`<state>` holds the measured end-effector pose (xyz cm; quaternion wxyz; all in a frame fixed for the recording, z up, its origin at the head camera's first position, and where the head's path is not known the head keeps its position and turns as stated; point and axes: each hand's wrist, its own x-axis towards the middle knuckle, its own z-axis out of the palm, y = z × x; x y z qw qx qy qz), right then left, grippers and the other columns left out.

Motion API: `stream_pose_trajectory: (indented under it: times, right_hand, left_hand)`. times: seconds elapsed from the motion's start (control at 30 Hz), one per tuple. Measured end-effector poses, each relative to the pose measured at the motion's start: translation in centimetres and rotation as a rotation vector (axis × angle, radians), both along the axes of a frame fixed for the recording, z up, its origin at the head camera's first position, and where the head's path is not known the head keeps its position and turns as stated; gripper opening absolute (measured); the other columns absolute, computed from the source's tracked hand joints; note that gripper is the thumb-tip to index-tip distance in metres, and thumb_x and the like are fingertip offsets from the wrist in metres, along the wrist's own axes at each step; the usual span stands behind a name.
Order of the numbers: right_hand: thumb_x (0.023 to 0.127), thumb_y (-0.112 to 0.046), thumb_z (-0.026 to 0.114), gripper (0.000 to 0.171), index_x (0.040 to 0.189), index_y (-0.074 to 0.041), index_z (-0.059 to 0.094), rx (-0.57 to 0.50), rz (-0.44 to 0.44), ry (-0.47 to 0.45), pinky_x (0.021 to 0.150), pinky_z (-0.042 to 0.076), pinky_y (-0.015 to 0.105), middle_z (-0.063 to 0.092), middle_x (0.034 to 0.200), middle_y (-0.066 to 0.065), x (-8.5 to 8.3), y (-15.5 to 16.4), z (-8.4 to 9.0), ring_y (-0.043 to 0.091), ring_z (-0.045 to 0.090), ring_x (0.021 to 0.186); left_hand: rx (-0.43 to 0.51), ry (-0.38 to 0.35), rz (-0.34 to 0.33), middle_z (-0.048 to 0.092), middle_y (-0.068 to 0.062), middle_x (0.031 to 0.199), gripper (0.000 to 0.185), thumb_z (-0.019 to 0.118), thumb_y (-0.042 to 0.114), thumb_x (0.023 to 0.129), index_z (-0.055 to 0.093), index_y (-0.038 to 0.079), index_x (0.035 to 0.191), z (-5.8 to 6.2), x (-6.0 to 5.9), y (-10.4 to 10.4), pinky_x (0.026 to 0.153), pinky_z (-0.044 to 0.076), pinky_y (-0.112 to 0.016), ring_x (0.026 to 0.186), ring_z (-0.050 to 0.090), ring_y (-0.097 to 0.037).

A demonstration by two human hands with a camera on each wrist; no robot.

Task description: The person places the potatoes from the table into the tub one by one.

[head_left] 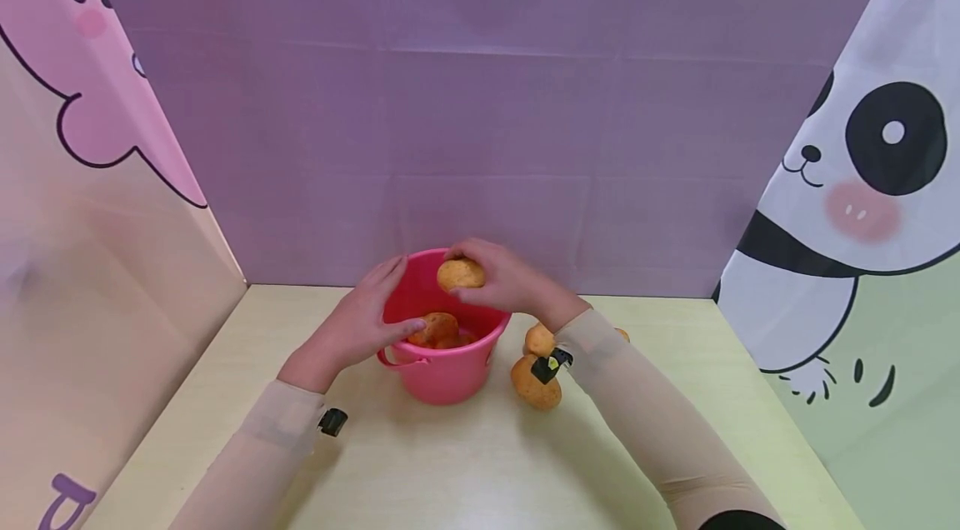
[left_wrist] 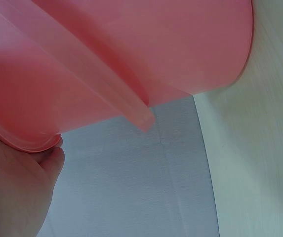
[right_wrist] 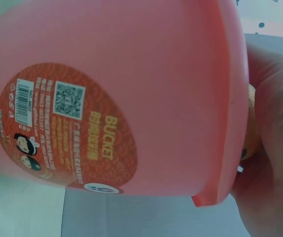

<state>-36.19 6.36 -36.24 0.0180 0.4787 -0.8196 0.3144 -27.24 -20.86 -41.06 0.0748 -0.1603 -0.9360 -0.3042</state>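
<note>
Potatoes are the business here: the right hand (head_left: 510, 280) curls its fingers round one potato (head_left: 461, 273) and holds it just above the far rim of a pink bucket (head_left: 442, 376), which stands on the pale worktop (head_left: 465, 463) near the purple back wall (head_left: 480, 113). The left hand (head_left: 367, 322) rests on the bucket's near-left rim with fingers fairly straight, thumb lying over the edge towards a second potato inside the bucket (head_left: 435, 328). In the left wrist view the bucket's rim sits against the hand's fingertips. The right wrist view shows the bucket's orange label (right_wrist: 67, 128), reading BUCKET. Two loose potatoes (head_left: 536, 382) lie on the worktop just right of the bucket, partly behind the right sleeve (head_left: 652, 422).
</note>
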Motion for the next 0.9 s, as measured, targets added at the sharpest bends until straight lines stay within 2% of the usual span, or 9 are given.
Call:
stream_pose_trajectory:
  times: [0.3, 0.4, 0.6, 0.73, 0.9]
  right_hand:
    - [0.092, -0.021, 0.087, 0.058, 0.143, -0.009, 0.064, 0.032, -0.03, -0.092, 0.086, 0.065, 0.028, 0.067, 0.133, 0.003, 0.36, -0.21, -0.28, 0.021, 0.063, 0.117]
    - [0.093, -0.02, 0.087, 0.058, 0.144, -0.007, 0.064, 0.046, -0.024, -0.086, 0.09, 0.065, 0.031, 0.067, 0.135, 0.005, 0.3, -0.29, -0.41, 0.022, 0.064, 0.12]
    - [0.095, -0.015, 0.084, 0.054, 0.144, -0.001, 0.063, 0.066, -0.005, -0.09, 0.104, 0.062, 0.048, 0.067, 0.141, 0.016, 0.26, -0.38, -0.42, 0.034, 0.065, 0.13]
    - [0.096, -0.012, 0.082, 0.05, 0.141, -0.001, 0.064, 0.059, 0.001, -0.092, 0.106, 0.062, 0.051, 0.067, 0.141, 0.018, 0.22, -0.29, -0.43, 0.037, 0.064, 0.131]
    - [0.096, -0.012, 0.082, 0.048, 0.139, 0.002, 0.066, 0.031, 0.015, -0.044, 0.103, 0.063, 0.049, 0.068, 0.138, 0.02, 0.03, 0.21, -0.65, 0.039, 0.065, 0.129]
  left_hand:
    - [-0.005, 0.003, -0.006, 0.024, -0.018, 0.181, 0.118, 0.091, 0.045, 0.088, 0.023, 0.007, 0.177, -0.2, 0.05, 0.07, 0.101, 0.06, -0.066, 0.163, 0.028, -0.046]
    - [-0.006, 0.006, -0.008, 0.024, -0.018, 0.181, 0.118, 0.091, 0.046, 0.089, 0.023, 0.007, 0.177, -0.25, 0.07, 0.07, 0.101, 0.06, -0.066, 0.162, 0.028, -0.047]
    - [-0.011, 0.008, -0.015, 0.023, -0.018, 0.181, 0.118, 0.088, 0.051, 0.09, 0.022, 0.006, 0.176, -0.21, 0.12, 0.07, 0.104, 0.058, -0.067, 0.163, 0.027, -0.047]
    - [-0.012, 0.007, -0.012, 0.023, -0.018, 0.181, 0.118, 0.088, 0.051, 0.09, 0.023, 0.005, 0.176, -0.12, 0.1, 0.03, 0.105, 0.058, -0.066, 0.163, 0.026, -0.046]
    - [-0.003, 0.009, -0.017, 0.023, -0.019, 0.181, 0.118, 0.089, 0.048, 0.089, 0.022, 0.005, 0.176, 0.0, 0.08, -0.07, 0.103, 0.059, -0.067, 0.162, 0.028, -0.047]
